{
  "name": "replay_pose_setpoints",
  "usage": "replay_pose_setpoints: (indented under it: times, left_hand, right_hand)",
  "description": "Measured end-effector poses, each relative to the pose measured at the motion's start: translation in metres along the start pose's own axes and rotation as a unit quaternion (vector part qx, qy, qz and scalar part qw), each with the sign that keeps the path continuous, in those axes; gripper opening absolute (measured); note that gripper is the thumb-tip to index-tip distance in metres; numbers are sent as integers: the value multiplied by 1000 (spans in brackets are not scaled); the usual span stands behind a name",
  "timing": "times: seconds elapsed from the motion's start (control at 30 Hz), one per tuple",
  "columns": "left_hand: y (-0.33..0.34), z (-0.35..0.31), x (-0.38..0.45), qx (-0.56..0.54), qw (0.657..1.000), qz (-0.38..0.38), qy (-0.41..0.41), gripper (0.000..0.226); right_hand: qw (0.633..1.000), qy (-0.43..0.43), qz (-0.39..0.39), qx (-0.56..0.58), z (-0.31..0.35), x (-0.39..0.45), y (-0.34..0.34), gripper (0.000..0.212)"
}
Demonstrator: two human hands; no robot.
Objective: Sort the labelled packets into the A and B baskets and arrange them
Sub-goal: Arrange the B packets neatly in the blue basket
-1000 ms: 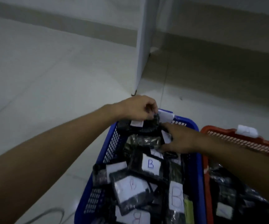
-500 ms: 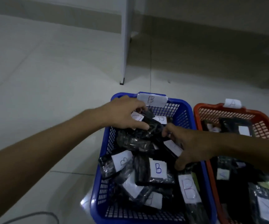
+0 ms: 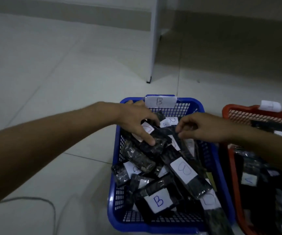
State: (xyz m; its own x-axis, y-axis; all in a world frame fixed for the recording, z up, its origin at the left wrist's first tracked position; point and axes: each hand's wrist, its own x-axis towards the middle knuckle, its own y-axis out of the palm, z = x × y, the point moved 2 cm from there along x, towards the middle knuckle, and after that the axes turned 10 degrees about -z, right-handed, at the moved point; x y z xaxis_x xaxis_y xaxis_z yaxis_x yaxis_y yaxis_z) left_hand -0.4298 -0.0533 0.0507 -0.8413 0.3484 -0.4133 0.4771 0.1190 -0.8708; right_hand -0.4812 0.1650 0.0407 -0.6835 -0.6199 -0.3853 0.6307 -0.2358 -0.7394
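The blue basket (image 3: 113,197) carries a paper tag marked B (image 3: 159,101) on its far rim and holds several black packets with white B labels (image 3: 158,200). My left hand (image 3: 136,122) reaches in at the far end. Its thumb lies on a black packet (image 3: 158,143) and its fingers curl over that packet's far end. My right hand (image 3: 203,127) hovers beside it, fingertips and thumb pinching the edge of a neighbouring black packet (image 3: 174,155). The red basket (image 3: 233,110) stands to the right with a white tag (image 3: 270,106) and dark packets inside.
Both baskets sit on a pale tiled floor. A white furniture leg (image 3: 152,65) stands behind the blue basket. A grey cable (image 3: 50,203) curves over the floor at the lower left. Open floor lies to the left.
The view has shifted, so the baskets appear lower and further right. My left thumb has spread out along the packet. My right hand has lifted and drawn its fingers into a pinch.
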Motion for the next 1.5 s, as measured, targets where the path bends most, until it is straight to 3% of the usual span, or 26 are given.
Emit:
replay_pose_setpoints:
  times: [0.13,0.27,0.47,0.63,0.77,0.87,1.03,1.13,1.23,1.37,1.5]
  left_hand:
    - [-4,-4,15,-68,997,5,-37,66]
    - [-4,18,19,-113,985,-118,-56,55]
    - [3,44,27,-81,952,-268,-122,45]
    - [-3,27,48,-118,925,-343,-116,56]
    - [-14,21,57,-153,920,-338,-125,57]
    - [-28,24,56,-196,915,-315,-156,55]
    - [-48,35,59,-254,894,-310,-201,54]
    - [-39,34,64,-299,877,-326,-188,49]
    - [-26,36,64,-337,849,-361,-190,49]
    - [-21,39,61,-310,871,-330,-191,49]
    - [-22,38,56,-304,880,-322,-171,52]
  right_hand:
    - [996,-35,-79,-7,-1,37,12,20]
    - [995,-68,-51,-44,0,63,20,31]
    - [994,40,-32,-95,-16,70,17,70]
    - [991,86,-38,-93,-38,55,6,82]
    - [992,47,-98,-69,-38,49,1,71]
    - [991,71,-115,1,-29,48,10,64]
    - [986,90,-140,10,-18,60,24,60]
    - [988,76,-106,88,-15,60,16,38]
    - [991,47,-92,82,-16,53,3,16]
    - [995,37,6,96,-10,38,-24,17]
    - [982,43,174,-56,-8,18,-17,6]
